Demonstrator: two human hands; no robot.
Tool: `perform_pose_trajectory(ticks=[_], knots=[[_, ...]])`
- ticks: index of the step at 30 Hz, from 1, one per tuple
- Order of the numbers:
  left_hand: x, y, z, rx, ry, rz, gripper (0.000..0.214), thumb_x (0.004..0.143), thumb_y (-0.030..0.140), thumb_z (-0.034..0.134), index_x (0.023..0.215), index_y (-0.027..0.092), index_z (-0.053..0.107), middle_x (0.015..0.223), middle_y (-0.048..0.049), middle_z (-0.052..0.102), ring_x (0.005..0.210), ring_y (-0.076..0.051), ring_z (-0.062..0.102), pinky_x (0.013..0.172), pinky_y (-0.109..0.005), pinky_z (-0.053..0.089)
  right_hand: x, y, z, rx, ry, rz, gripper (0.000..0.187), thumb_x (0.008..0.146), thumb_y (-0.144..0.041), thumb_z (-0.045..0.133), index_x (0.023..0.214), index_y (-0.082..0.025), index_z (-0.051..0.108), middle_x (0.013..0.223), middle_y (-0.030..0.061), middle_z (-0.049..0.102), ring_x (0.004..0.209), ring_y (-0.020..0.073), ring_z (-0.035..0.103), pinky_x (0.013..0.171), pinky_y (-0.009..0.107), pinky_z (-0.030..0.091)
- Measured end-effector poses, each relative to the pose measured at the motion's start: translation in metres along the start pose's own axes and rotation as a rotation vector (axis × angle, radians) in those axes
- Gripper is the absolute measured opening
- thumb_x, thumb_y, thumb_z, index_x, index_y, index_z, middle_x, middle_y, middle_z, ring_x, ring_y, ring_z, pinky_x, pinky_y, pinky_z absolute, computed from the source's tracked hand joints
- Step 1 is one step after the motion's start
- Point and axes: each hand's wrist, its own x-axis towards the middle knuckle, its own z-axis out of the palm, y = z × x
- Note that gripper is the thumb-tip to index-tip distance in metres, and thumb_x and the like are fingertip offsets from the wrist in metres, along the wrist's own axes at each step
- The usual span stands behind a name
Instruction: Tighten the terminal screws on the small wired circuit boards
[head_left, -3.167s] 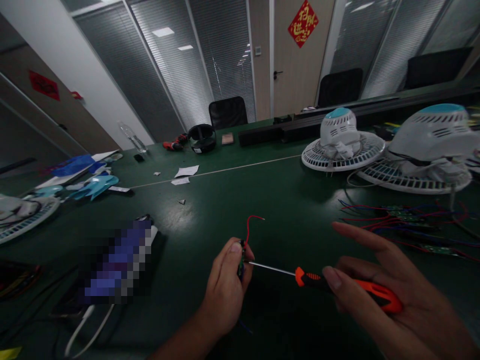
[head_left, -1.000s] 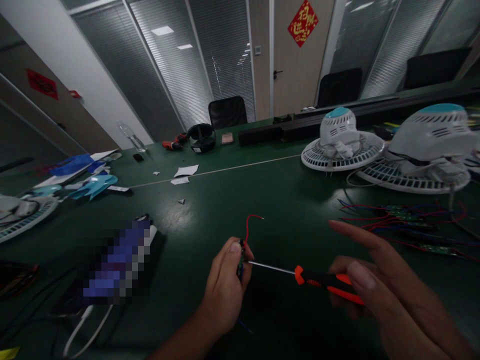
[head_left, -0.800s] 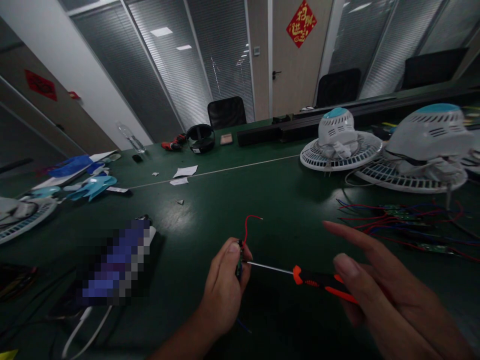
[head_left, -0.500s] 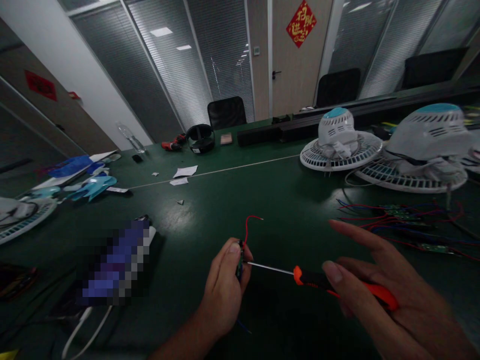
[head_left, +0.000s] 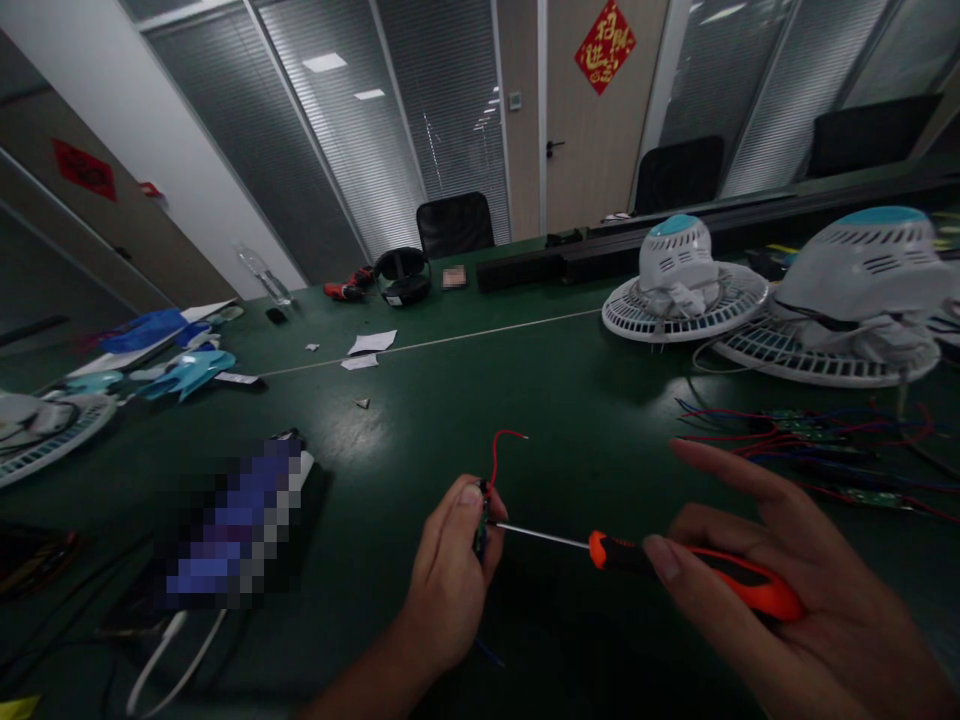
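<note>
My left hand (head_left: 450,580) pinches a small dark electronic part (head_left: 481,528) between thumb and fingers, just above the green table (head_left: 570,400). A thin red wire (head_left: 499,450) curls up out of that part. My right hand (head_left: 780,590) holds an orange and black screwdriver (head_left: 675,566) with thumb and lower fingers, while the index finger sticks out straight. The screwdriver's metal shaft runs left and its tip touches the part in my left hand.
Two white fan units with teal caps (head_left: 686,280) (head_left: 855,300) lie at the right, with red and blue wires and small circuit boards (head_left: 795,435) in front. A blurred-out object (head_left: 232,520) lies at the left. Blue fan blades (head_left: 187,370), paper scraps (head_left: 371,345) and a black round device (head_left: 403,275) sit farther back.
My right fingers have shifted along the screwdriver handle, rolling it, while the tip stays on the part. My left hand has stayed still.
</note>
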Motion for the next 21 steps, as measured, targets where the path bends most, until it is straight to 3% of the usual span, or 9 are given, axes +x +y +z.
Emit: perform_pose_trajectory(ticks=[5,8,12,17,21], knots=[[0.000,-0.002,-0.001,0.008,0.015,0.008,0.032,0.086,0.039,0.036,0.067,0.018,0.052,0.050,0.0055,0.042,0.042,-0.008,0.035,0.041,-0.018,0.029,0.000,0.002,-0.001,-0.002,0.006,-0.027,0.046,0.077,-0.051,0.049,0.116,-0.027,0.042,0.069,-0.0010,0.062,0.048,0.0144,0.055,0.042,0.025,0.045],[0.001,-0.003,-0.001,-0.002,0.020,0.015,0.033,0.085,0.040,0.037,0.067,0.017,0.053,0.054,0.0048,0.043,0.045,-0.008,0.037,0.042,-0.017,0.030,0.001,0.008,-0.003,0.002,-0.061,-0.096,0.044,0.081,-0.048,0.045,0.120,-0.027,0.039,0.066,-0.0028,0.062,0.055,0.0145,0.060,0.046,0.023,0.048],[0.001,-0.002,0.000,-0.025,0.016,0.007,0.033,0.085,0.040,0.038,0.067,0.017,0.052,0.052,0.0052,0.042,0.043,-0.008,0.036,0.041,-0.017,0.029,0.002,0.016,-0.004,0.024,-0.076,-0.049,0.044,0.085,-0.046,0.036,0.125,-0.028,0.039,0.062,-0.0028,0.063,0.046,0.0133,0.060,0.039,0.022,0.047],[0.000,-0.001,0.000,-0.034,0.028,-0.006,0.031,0.084,0.040,0.039,0.066,0.018,0.052,0.048,0.0059,0.041,0.042,-0.008,0.035,0.041,-0.017,0.029,0.003,0.009,-0.003,-0.031,-0.018,0.032,0.044,0.081,-0.050,0.042,0.115,-0.025,0.052,0.042,-0.0061,0.053,0.031,0.0126,0.052,0.028,0.020,0.039],[0.000,-0.002,0.000,-0.070,0.036,-0.017,0.031,0.081,0.043,0.044,0.066,0.018,0.053,0.055,0.0046,0.045,0.045,-0.008,0.038,0.043,-0.017,0.032,0.002,0.000,-0.001,-0.047,0.013,-0.012,0.043,0.081,-0.050,0.043,0.115,-0.024,0.050,0.048,-0.0047,0.058,0.036,0.0129,0.054,0.035,0.024,0.041]])
